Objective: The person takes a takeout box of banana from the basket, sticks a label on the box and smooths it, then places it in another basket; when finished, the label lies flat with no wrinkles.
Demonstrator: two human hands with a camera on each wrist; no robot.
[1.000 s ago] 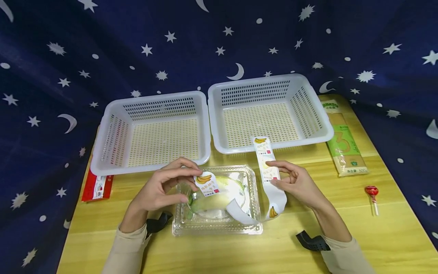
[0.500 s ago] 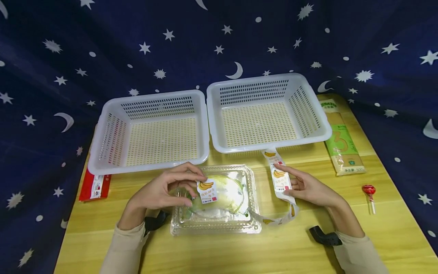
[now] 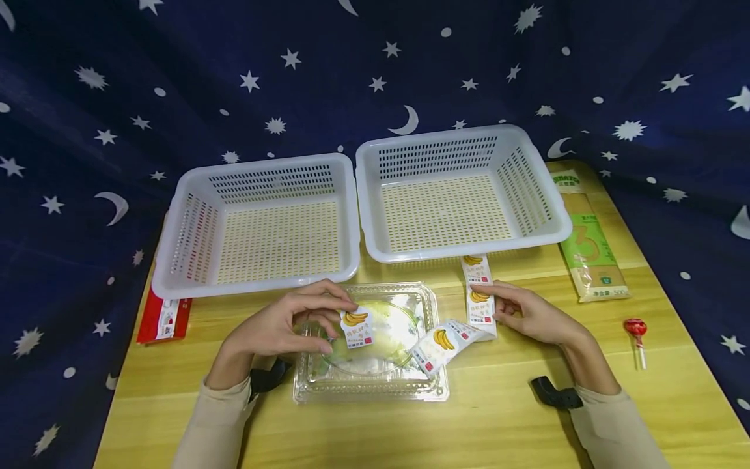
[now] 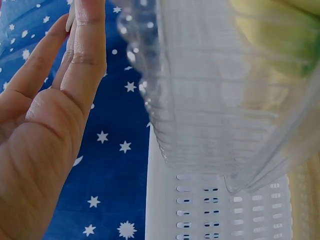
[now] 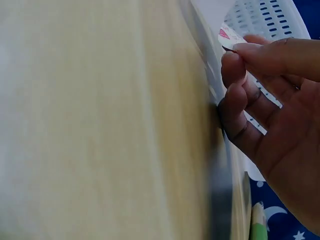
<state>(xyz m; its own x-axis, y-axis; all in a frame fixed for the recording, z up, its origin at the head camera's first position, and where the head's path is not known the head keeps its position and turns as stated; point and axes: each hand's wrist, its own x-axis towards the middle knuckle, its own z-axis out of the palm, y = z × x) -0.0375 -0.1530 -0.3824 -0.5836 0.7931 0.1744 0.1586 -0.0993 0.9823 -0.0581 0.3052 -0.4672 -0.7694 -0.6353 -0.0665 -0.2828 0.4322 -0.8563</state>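
A single banana sticker (image 3: 356, 327) hangs at the index fingertip of my left hand (image 3: 275, 326), over a clear plastic clamshell box (image 3: 433, 312). The left thumb stays apart from the sticker. Yellow and green contents (image 4: 280, 30) show through the box wall in the left wrist view, where that sticker is hidden. With thumb and index finger my right hand (image 3: 530, 316) pinches the edge of a strip of banana stickers (image 3: 477, 303). This strip runs toward the right basket's front rim, and its folded near end lies across the box's right side.
Two white perforated baskets, left (image 3: 258, 286) and right (image 3: 463, 251), stand side by side behind the box. A red packet (image 3: 166, 319) lies partly under the left one. To the right are a green-and-beige packet (image 3: 592, 247) and a red lollipop (image 3: 635, 327) on the wooden table (image 3: 469, 430).
My right hand has moved right with the strip, whose far end has dropped from over the right basket's rim. The strip's near end has flipped over. The left hand has shifted slightly right and down.
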